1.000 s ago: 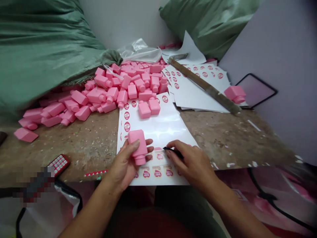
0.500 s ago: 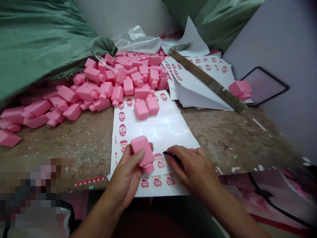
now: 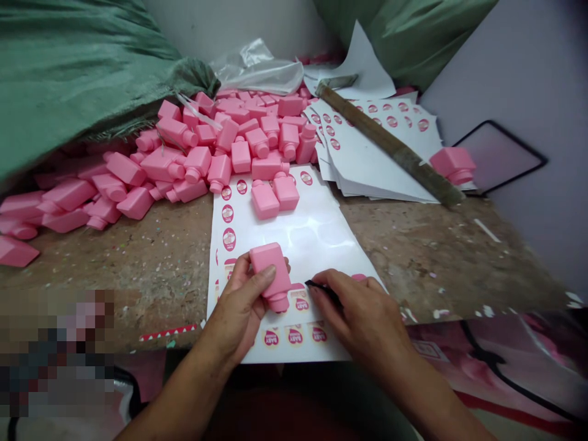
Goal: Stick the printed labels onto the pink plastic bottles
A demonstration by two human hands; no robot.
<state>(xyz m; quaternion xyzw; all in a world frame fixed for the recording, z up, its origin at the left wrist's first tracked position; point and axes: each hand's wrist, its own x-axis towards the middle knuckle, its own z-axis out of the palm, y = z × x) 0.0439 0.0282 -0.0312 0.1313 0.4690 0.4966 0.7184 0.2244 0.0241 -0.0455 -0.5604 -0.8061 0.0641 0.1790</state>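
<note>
My left hand grips a pink plastic bottle lying on its side, cap pointing down, just above a white sheet of round pink "BABY" labels. My right hand pinches a thin black tool, its tip resting at the sheet near a label row. The fingers hide the tool's far end. Two more pink bottles lie on the upper part of the sheet, and several labels remain along its edges.
A heap of pink bottles covers the bench's left and back, beside a green woven sack. To the right lie a stack of label sheets, a long wooden stick and one pink bottle.
The bottle in my left hand has turned slightly, its cap swinging toward the sheet's middle. The whole view has shifted a little, while my right hand stays at the sheet with the black tool.
</note>
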